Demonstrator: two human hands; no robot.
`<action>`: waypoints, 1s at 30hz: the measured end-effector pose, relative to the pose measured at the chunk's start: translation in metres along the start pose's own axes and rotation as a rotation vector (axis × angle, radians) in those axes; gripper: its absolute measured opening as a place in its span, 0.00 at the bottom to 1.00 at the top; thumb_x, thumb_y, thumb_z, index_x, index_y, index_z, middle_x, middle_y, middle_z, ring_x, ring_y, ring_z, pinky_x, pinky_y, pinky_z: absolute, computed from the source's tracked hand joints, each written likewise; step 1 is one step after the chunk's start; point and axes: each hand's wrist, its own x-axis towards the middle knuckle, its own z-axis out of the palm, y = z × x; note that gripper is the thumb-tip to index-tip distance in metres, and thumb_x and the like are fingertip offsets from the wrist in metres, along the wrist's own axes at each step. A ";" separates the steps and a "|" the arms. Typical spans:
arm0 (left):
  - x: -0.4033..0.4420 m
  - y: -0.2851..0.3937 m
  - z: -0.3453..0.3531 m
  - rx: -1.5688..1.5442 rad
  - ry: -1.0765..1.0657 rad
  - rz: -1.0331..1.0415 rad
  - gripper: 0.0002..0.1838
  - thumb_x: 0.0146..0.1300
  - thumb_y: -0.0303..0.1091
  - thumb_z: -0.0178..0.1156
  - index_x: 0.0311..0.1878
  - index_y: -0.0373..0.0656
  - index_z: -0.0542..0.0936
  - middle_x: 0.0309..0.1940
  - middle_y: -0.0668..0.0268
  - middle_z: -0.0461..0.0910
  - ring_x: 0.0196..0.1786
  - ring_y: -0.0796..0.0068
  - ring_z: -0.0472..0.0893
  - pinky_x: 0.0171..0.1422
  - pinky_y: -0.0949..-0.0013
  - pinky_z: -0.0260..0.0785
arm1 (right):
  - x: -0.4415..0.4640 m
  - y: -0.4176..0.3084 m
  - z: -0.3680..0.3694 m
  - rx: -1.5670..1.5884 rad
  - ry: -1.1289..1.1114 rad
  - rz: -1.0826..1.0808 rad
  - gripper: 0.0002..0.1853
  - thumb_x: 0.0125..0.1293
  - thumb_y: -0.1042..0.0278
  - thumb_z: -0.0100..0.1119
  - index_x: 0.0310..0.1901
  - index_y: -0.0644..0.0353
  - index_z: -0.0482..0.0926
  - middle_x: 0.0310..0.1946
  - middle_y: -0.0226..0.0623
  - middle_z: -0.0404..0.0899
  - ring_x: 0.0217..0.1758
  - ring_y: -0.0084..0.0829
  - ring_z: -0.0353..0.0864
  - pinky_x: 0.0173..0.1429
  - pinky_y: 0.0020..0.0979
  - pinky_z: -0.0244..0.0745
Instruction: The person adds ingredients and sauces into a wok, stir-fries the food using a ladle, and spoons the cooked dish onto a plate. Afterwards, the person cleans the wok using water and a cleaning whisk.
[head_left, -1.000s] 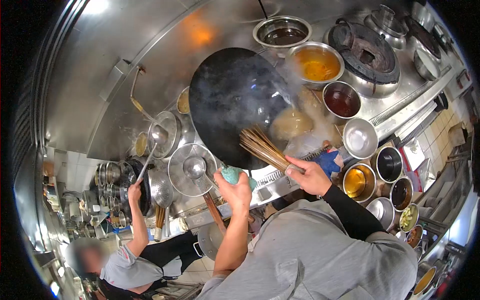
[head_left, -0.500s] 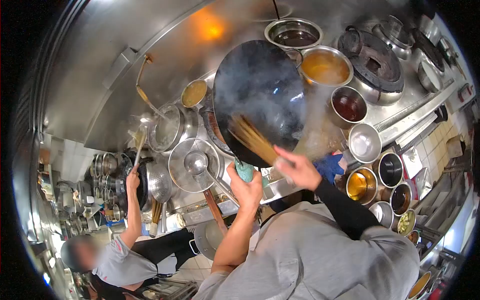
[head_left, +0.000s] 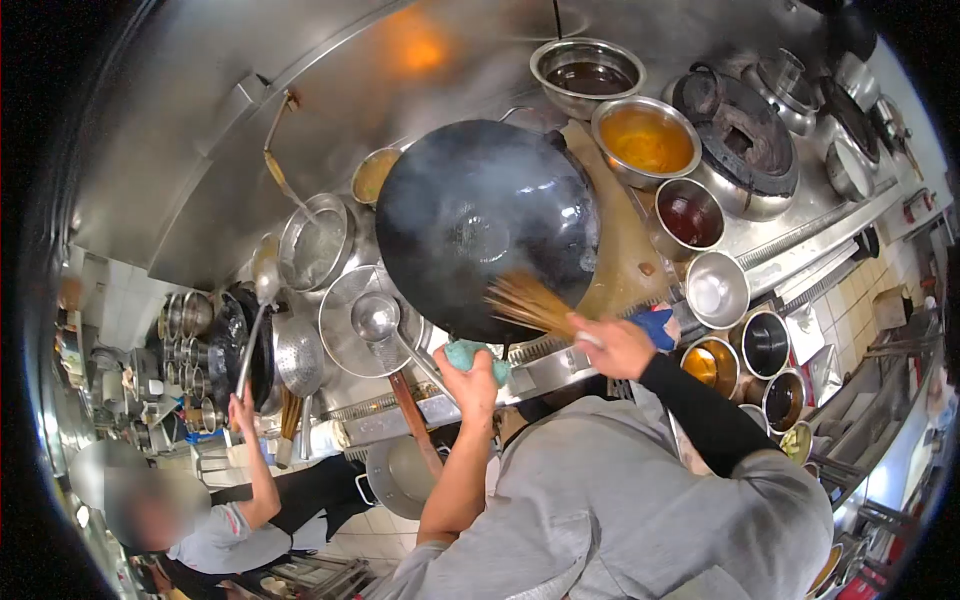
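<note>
A large black wok [head_left: 480,200] stands over the stove, steam above it and a wet sheen on its inside. My left hand [head_left: 468,385] is closed round a green cloth [head_left: 472,358] at the wok's near edge; the cloth hides any handle. My right hand [head_left: 615,347] grips the butt of a bamboo brush [head_left: 532,300], whose bristles point left over the lower right part of the wok. A wire strainer [head_left: 345,325] with a ladle [head_left: 376,318] on it lies to the left of the wok.
Bowls of orange liquid [head_left: 648,140] and dark red sauce [head_left: 690,213] and an empty metal bowl [head_left: 717,290] stand at the right. A second burner [head_left: 740,140] is beyond. On the left, a co-worker [head_left: 230,530] holds a ladle over another wok [head_left: 240,350].
The wok has tilted up, then come back down flatter over the stove. The brush swept left and then back right. The co-worker's ladle has moved left.
</note>
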 end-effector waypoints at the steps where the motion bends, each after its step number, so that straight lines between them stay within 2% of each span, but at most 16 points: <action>1: -0.003 -0.003 -0.001 -0.045 0.020 -0.053 0.23 0.58 0.26 0.65 0.56 0.36 0.70 0.41 0.59 0.79 0.42 0.67 0.80 0.50 0.64 0.75 | -0.004 0.015 -0.019 -0.158 -0.147 0.075 0.26 0.70 0.53 0.58 0.70 0.41 0.77 0.33 0.54 0.83 0.38 0.54 0.86 0.45 0.51 0.81; 4: -0.005 -0.030 -0.011 -0.112 0.061 -0.160 0.21 0.59 0.27 0.64 0.54 0.37 0.71 0.41 0.60 0.77 0.43 0.66 0.78 0.49 0.62 0.74 | 0.030 0.043 -0.066 -0.281 0.038 0.260 0.26 0.70 0.54 0.59 0.69 0.44 0.77 0.36 0.57 0.81 0.41 0.55 0.85 0.46 0.51 0.80; 6: -0.005 -0.040 -0.012 -0.135 0.100 -0.208 0.20 0.60 0.29 0.64 0.54 0.37 0.71 0.42 0.60 0.77 0.43 0.66 0.78 0.50 0.62 0.74 | 0.036 0.056 -0.059 -0.254 0.260 0.281 0.27 0.70 0.56 0.60 0.70 0.47 0.76 0.39 0.58 0.81 0.41 0.56 0.84 0.47 0.50 0.79; 9: 0.002 -0.031 -0.014 -0.338 0.039 -0.338 0.12 0.62 0.25 0.59 0.48 0.39 0.73 0.37 0.62 0.79 0.38 0.67 0.80 0.42 0.61 0.76 | 0.023 0.074 -0.030 -0.147 0.467 0.347 0.27 0.71 0.57 0.63 0.69 0.52 0.77 0.42 0.58 0.82 0.43 0.57 0.83 0.50 0.48 0.77; 11: 0.008 -0.039 -0.007 -0.395 0.020 -0.414 0.09 0.62 0.26 0.59 0.45 0.40 0.75 0.35 0.63 0.79 0.35 0.68 0.81 0.39 0.60 0.77 | 0.001 0.103 0.012 0.188 0.438 0.491 0.28 0.70 0.56 0.64 0.70 0.51 0.76 0.42 0.59 0.83 0.44 0.59 0.83 0.51 0.50 0.77; 13: 0.014 -0.041 0.002 -0.398 -0.010 -0.415 0.08 0.61 0.28 0.62 0.43 0.40 0.78 0.33 0.64 0.79 0.34 0.68 0.81 0.37 0.60 0.77 | -0.015 0.106 0.032 0.052 0.461 0.460 0.29 0.69 0.55 0.64 0.71 0.52 0.75 0.43 0.61 0.84 0.47 0.61 0.84 0.53 0.53 0.79; 14: 0.012 -0.041 0.012 -0.380 0.018 -0.437 0.07 0.62 0.28 0.61 0.43 0.40 0.77 0.33 0.64 0.79 0.33 0.68 0.81 0.37 0.60 0.76 | -0.019 0.110 0.033 -0.060 0.377 0.522 0.29 0.69 0.55 0.63 0.70 0.52 0.76 0.44 0.61 0.85 0.48 0.61 0.84 0.54 0.53 0.79; 16: 0.027 -0.090 0.025 -0.437 0.064 -0.364 0.06 0.62 0.27 0.61 0.41 0.42 0.77 0.32 0.65 0.78 0.33 0.69 0.80 0.37 0.61 0.76 | -0.013 0.098 0.027 -0.275 0.217 0.623 0.28 0.69 0.56 0.62 0.70 0.52 0.76 0.45 0.61 0.85 0.49 0.61 0.84 0.55 0.53 0.80; 17: 0.029 -0.085 0.027 -0.424 0.023 -0.372 0.05 0.64 0.27 0.60 0.42 0.42 0.76 0.33 0.64 0.78 0.33 0.69 0.80 0.36 0.61 0.76 | -0.014 0.098 0.023 -0.320 0.086 0.653 0.28 0.68 0.56 0.61 0.69 0.52 0.77 0.45 0.62 0.84 0.51 0.60 0.84 0.57 0.53 0.79; 20: 0.035 -0.094 0.035 -0.512 -0.029 -0.515 0.11 0.63 0.26 0.61 0.48 0.42 0.74 0.40 0.62 0.79 0.40 0.69 0.80 0.44 0.61 0.76 | -0.026 0.093 -0.007 -0.328 -0.096 0.651 0.29 0.68 0.54 0.61 0.69 0.52 0.76 0.45 0.64 0.84 0.51 0.60 0.84 0.57 0.54 0.79; 21: 0.036 -0.088 0.040 -0.504 -0.065 -0.476 0.05 0.70 0.28 0.56 0.46 0.41 0.74 0.34 0.62 0.78 0.34 0.68 0.80 0.36 0.59 0.77 | -0.030 0.089 -0.012 -0.344 -0.061 0.676 0.29 0.68 0.54 0.61 0.69 0.52 0.76 0.44 0.64 0.84 0.50 0.60 0.84 0.57 0.54 0.79; 22: 0.034 -0.083 0.048 -0.507 -0.050 -0.481 0.04 0.69 0.28 0.56 0.45 0.41 0.73 0.33 0.62 0.78 0.33 0.68 0.80 0.35 0.59 0.76 | -0.037 0.084 -0.014 -0.362 -0.028 0.701 0.29 0.68 0.53 0.61 0.69 0.52 0.76 0.42 0.64 0.84 0.50 0.60 0.85 0.57 0.54 0.79; 24: 0.031 -0.076 0.058 -0.513 -0.020 -0.491 0.03 0.69 0.28 0.56 0.43 0.42 0.73 0.32 0.63 0.78 0.32 0.68 0.80 0.34 0.60 0.76 | -0.048 0.074 0.003 -0.371 0.022 0.722 0.31 0.69 0.54 0.58 0.73 0.50 0.71 0.49 0.65 0.81 0.48 0.62 0.85 0.54 0.55 0.80; 25: 0.031 -0.101 0.057 -0.551 -0.047 -0.481 0.04 0.69 0.28 0.58 0.43 0.42 0.73 0.32 0.63 0.78 0.31 0.69 0.80 0.34 0.60 0.76 | -0.054 0.074 0.022 -0.396 0.035 0.724 0.31 0.71 0.55 0.57 0.74 0.49 0.69 0.50 0.65 0.79 0.47 0.63 0.85 0.52 0.56 0.81; 27: 0.025 -0.097 0.056 -0.572 -0.078 -0.485 0.05 0.69 0.30 0.59 0.44 0.43 0.74 0.32 0.63 0.78 0.32 0.69 0.80 0.34 0.60 0.76 | -0.063 0.079 0.055 -0.455 0.054 0.711 0.31 0.72 0.55 0.55 0.76 0.47 0.65 0.57 0.67 0.75 0.45 0.65 0.84 0.49 0.57 0.81; 30: 0.015 -0.110 0.045 -0.566 -0.108 -0.531 0.11 0.69 0.36 0.65 0.48 0.45 0.76 0.33 0.65 0.79 0.34 0.68 0.81 0.38 0.59 0.77 | -0.070 0.086 0.065 -0.437 0.055 0.673 0.31 0.72 0.57 0.55 0.76 0.47 0.65 0.56 0.65 0.75 0.48 0.65 0.83 0.51 0.57 0.80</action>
